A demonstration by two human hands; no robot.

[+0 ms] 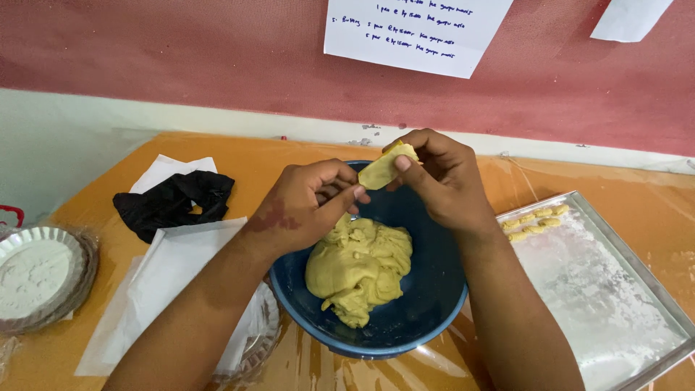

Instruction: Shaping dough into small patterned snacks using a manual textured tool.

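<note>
Flour fills the foil dish (pixel 36 275) at far left on my worktop (pixel 289 156). My left hand (pixel 304 206) and right hand (pixel 438 177) both pinch a flat dough piece (pixel 386 169) above the blue bowl (pixel 434 289) of dough (pixel 360 269); shaped pieces (pixel 534 221) line the floured tray (pixel 615 289).

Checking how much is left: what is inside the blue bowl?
A large lump of yellow dough sits in the blue bowl. The bowl's far rim and whatever lies under the dough are covered.

Orange table (pixel 275 156) (blue bowl (pixel 427 289), floured tray (pixel 615 304), white paper (pixel 174 275))
</note>
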